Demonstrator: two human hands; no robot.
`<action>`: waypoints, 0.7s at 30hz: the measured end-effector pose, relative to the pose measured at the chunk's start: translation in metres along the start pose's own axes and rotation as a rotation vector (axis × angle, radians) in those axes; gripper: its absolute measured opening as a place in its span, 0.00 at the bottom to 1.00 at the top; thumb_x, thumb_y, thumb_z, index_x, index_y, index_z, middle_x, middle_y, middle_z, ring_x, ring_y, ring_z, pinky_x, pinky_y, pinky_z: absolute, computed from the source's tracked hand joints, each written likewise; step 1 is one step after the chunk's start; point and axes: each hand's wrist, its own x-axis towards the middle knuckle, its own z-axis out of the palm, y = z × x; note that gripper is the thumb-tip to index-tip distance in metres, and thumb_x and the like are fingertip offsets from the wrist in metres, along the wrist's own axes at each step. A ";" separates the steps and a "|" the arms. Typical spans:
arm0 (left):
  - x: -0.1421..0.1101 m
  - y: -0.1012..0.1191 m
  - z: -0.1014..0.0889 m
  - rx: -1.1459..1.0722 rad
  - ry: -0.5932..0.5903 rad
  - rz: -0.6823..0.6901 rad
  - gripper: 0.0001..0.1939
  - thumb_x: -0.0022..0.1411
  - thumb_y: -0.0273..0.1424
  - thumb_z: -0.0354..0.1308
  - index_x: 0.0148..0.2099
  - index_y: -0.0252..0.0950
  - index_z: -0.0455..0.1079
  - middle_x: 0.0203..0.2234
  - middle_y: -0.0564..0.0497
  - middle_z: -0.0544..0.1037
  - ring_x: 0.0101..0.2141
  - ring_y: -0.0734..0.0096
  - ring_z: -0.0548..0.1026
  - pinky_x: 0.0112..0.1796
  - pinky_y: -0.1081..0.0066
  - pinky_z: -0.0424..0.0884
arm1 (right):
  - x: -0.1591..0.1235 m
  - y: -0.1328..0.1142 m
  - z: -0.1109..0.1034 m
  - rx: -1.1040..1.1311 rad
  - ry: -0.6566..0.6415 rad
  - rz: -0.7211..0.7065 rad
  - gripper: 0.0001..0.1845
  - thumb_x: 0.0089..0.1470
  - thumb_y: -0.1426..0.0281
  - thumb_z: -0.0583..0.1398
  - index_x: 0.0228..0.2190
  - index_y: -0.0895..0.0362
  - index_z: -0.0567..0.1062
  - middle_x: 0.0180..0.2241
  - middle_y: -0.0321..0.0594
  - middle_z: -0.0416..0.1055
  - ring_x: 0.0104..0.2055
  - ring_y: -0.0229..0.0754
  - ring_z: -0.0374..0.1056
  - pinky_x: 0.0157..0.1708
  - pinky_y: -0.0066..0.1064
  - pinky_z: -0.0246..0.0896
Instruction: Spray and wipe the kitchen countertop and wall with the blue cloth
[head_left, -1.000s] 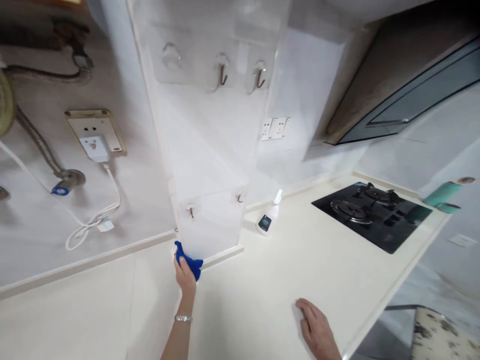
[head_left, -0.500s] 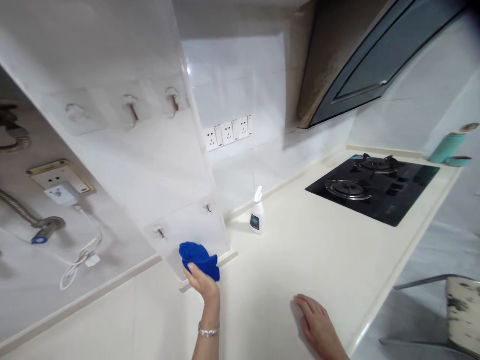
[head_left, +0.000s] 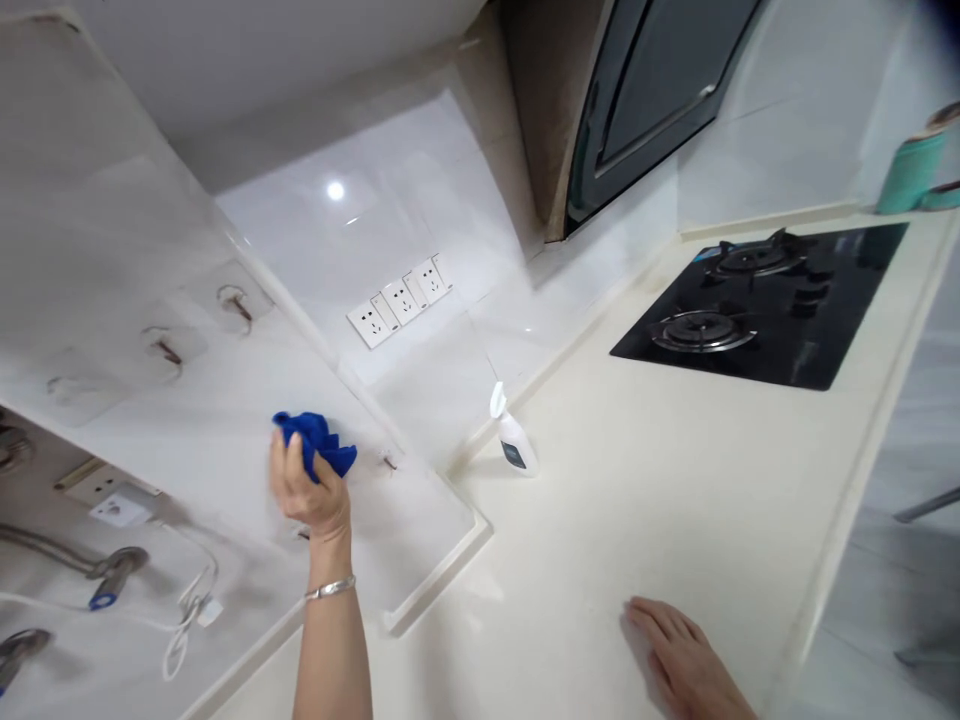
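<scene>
Since the earlier frame, the left hand (head_left: 309, 490) has moved up the white tiled pillar (head_left: 187, 420), carrying the blue cloth (head_left: 315, 443) away from the pillar's foot, and the view has swung round with it. The left fingers are closed around the bunched cloth, which sits against the pillar's tiled face, just below and beside a small metal hook (head_left: 389, 463). The right hand (head_left: 682, 660) rests on the cream counter (head_left: 637, 560), its fingers open and lying flat, holding nothing. Well beyond it stand a white spray bottle (head_left: 512, 440) near the wall and a black gas hob (head_left: 757, 300). Above the bottle, a row of wall sockets (head_left: 397, 300) is set into the white tiles. The cloth now covers a higher patch of the pillar.
</scene>
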 end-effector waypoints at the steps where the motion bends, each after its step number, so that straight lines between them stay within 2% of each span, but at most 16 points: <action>1: 0.001 -0.003 0.002 0.004 -0.062 0.069 0.20 0.68 0.40 0.49 0.52 0.32 0.73 0.54 0.32 0.77 0.59 0.55 0.72 0.60 0.50 0.66 | -0.001 0.000 0.000 0.011 -0.002 0.012 0.28 0.49 0.78 0.53 0.51 0.52 0.75 0.52 0.44 0.75 0.54 0.49 0.69 0.55 0.44 0.62; 3: 0.000 -0.008 0.004 0.013 -0.176 0.142 0.20 0.69 0.39 0.48 0.51 0.35 0.75 0.54 0.34 0.77 0.59 0.56 0.71 0.62 0.48 0.63 | -0.002 -0.001 -0.001 0.021 -0.004 0.016 0.27 0.50 0.78 0.53 0.51 0.52 0.74 0.53 0.43 0.74 0.55 0.49 0.69 0.55 0.44 0.62; 6: 0.000 -0.013 0.002 0.020 -0.323 0.230 0.17 0.69 0.36 0.50 0.53 0.40 0.76 0.54 0.39 0.78 0.58 0.59 0.72 0.61 0.52 0.62 | -0.002 -0.003 -0.005 0.009 -0.022 0.011 0.26 0.53 0.76 0.52 0.52 0.52 0.74 0.54 0.43 0.74 0.56 0.48 0.68 0.56 0.44 0.61; 9: 0.009 -0.018 -0.002 0.028 -0.462 0.340 0.18 0.68 0.34 0.52 0.58 0.48 0.73 0.56 0.44 0.77 0.58 0.62 0.72 0.60 0.58 0.61 | -0.002 -0.004 -0.008 -0.004 -0.058 0.034 0.24 0.56 0.74 0.53 0.53 0.51 0.74 0.55 0.43 0.73 0.56 0.49 0.68 0.57 0.44 0.60; 11: 0.020 -0.018 -0.004 0.035 -0.511 0.382 0.20 0.69 0.33 0.52 0.61 0.52 0.69 0.57 0.47 0.77 0.57 0.63 0.72 0.59 0.60 0.60 | -0.003 -0.003 -0.008 -0.011 -0.061 0.028 0.24 0.56 0.74 0.53 0.52 0.51 0.74 0.54 0.43 0.73 0.56 0.49 0.68 0.57 0.44 0.61; 15: 0.049 -0.009 -0.004 0.097 -0.455 0.391 0.21 0.68 0.31 0.52 0.61 0.51 0.69 0.57 0.49 0.77 0.55 0.61 0.72 0.56 0.60 0.62 | -0.003 0.001 -0.005 -0.031 -0.039 0.001 0.25 0.54 0.76 0.53 0.53 0.51 0.73 0.54 0.43 0.74 0.55 0.48 0.69 0.57 0.43 0.61; 21: 0.102 0.006 0.002 0.121 -0.294 0.249 0.20 0.69 0.32 0.50 0.59 0.39 0.71 0.58 0.44 0.75 0.55 0.58 0.70 0.56 0.53 0.64 | 0.003 -0.006 -0.014 -0.025 -0.042 0.017 0.26 0.52 0.76 0.54 0.52 0.52 0.73 0.54 0.42 0.74 0.56 0.47 0.68 0.57 0.42 0.61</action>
